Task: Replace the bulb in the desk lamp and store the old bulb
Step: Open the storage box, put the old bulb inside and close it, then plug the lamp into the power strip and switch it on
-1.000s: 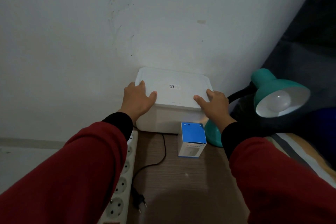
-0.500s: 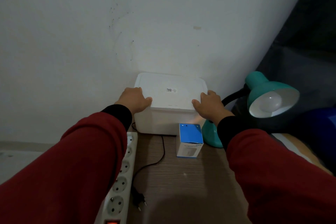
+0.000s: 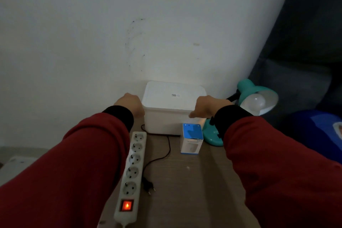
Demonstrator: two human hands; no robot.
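Both hands have slid off the lid top to the sides of the white box point(image 3: 171, 109) at centre frame: left hand point(image 3: 132, 104) curled at its left wall, right hand point(image 3: 205, 107) at its right front corner. Whether either truly clamps the box cannot be told. Bulb point(image 3: 256, 102) sits in the lamp point(image 3: 257, 96), right of centre; bulb carton point(image 3: 192, 138) stands just below the box. Risk: pulling the box forward may topple the carton or snag the cord point(image 3: 162, 155).
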